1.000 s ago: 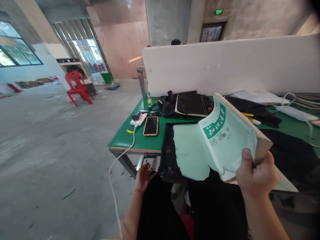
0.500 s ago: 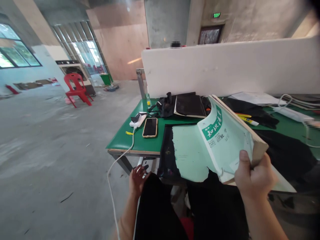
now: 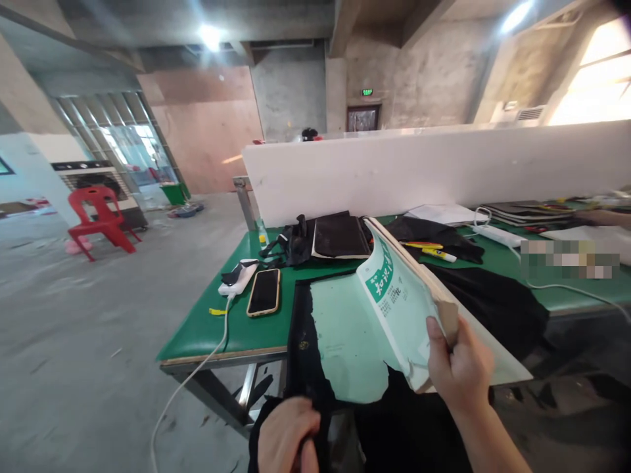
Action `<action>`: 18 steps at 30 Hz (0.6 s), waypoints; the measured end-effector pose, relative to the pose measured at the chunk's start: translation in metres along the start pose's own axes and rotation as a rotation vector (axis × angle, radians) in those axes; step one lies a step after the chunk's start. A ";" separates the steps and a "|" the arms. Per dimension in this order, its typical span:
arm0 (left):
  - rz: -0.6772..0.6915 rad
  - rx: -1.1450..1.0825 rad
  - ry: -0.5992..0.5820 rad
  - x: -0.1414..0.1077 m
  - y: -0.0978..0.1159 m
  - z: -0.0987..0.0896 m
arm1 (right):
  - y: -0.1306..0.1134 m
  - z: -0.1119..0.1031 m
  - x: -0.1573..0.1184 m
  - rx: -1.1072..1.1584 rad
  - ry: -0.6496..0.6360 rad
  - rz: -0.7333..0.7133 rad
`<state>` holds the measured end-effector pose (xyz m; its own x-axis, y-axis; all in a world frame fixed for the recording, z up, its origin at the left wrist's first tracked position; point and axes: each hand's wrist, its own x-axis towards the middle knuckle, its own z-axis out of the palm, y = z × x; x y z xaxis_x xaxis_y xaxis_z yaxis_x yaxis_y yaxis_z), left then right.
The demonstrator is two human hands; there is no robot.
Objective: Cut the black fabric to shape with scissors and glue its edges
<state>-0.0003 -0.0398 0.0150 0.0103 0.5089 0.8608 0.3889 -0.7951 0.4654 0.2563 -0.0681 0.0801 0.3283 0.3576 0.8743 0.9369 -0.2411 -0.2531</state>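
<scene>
The hands are apart. The right hand (image 3: 461, 368) is clamped on the book (image 3: 394, 312) at its near right corner, thumb on the pale green cover, fingers on the far side. The book is tilted at the near edge of the green surface (image 3: 192, 341), its cover bowed. A pale green flap (image 3: 350, 338) extends flat to the left of the book, with black material (image 3: 302, 341) along its left side and a ragged border between the two. The left hand (image 3: 290, 433) is positioned below the surface edge, over the lap, fingers curled; whether it grips anything cannot be told.

The phone (image 3: 263, 292) lies left of the flap, just beside the power strip (image 3: 239, 278). The notebook (image 3: 342, 238) lies behind the flap. The marker (image 3: 438, 255) lies right of the book, on black cloth. A white partition (image 3: 419, 174) stands along the rear.
</scene>
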 end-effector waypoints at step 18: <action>-0.275 0.632 -0.827 0.146 -0.095 0.189 | 0.004 0.001 -0.005 0.167 0.052 -0.027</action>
<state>0.1381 0.1725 0.0576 0.3777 0.8980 0.2259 0.8762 -0.4255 0.2263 0.2589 -0.0703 0.0746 0.3004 0.3135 0.9008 0.9536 -0.0769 -0.2912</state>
